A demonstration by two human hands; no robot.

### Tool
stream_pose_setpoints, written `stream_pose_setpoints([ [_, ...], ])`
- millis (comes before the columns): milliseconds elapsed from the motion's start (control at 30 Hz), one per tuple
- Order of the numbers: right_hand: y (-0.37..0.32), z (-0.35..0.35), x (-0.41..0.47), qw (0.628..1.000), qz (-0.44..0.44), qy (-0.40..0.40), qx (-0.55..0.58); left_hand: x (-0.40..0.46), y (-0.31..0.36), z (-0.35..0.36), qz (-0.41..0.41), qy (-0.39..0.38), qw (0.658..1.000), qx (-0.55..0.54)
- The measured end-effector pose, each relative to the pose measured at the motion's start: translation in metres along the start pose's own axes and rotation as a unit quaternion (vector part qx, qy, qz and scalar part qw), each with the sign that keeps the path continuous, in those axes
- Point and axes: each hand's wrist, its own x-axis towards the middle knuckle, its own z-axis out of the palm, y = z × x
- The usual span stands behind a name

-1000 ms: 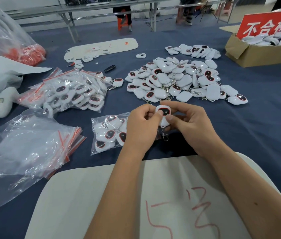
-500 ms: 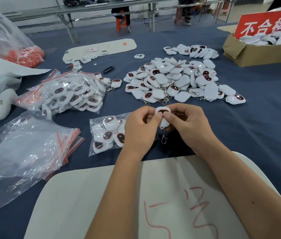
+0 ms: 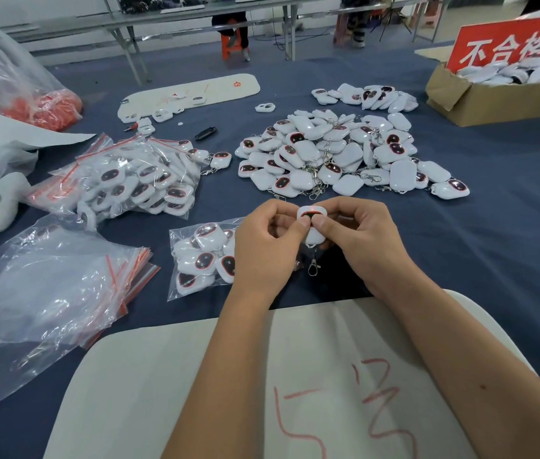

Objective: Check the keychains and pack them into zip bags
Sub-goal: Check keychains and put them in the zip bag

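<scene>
From the head view, the left hand [image 3: 263,246] and the right hand [image 3: 358,240] both pinch one small white plastic keychain with a dark red-rimmed oval face [image 3: 311,223], thumbs pressed on its front, above the dark blue cloth-covered surface [image 3: 494,246]. Its metal clasp [image 3: 313,266] hangs below. Each grip is closed around this keychain. A tiny red glow seems to show on its face, though that is hard to confirm. Just left lies a clear zip bag partly filled with keychains [image 3: 202,256]; beyond sits the loose heap of white keychains [image 3: 338,154].
</scene>
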Motion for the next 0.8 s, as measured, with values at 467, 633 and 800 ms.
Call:
stream_pose_setpoints([
  [467, 0.0005, -0.0008, 0.0003, 0.999, 0.004, -0.047, -0.002, 0.0011, 0.0000, 0.0010, -0.010, 0.040, 0.998, -0.037],
  [633, 0.0001, -0.0003, 0.0010, 1.000, 0.017, -0.014, -0.005, -0.0009, 0.0033, 0.0040, 0.029, 0.087, 0.996, 0.008],
  [800, 0.0004, 0.0011, 0.0020, 0.999, 0.032, 0.014, -0.015, -0.0029, 0.0037, -0.0027, 0.118, 0.235, 0.931, 0.253],
])
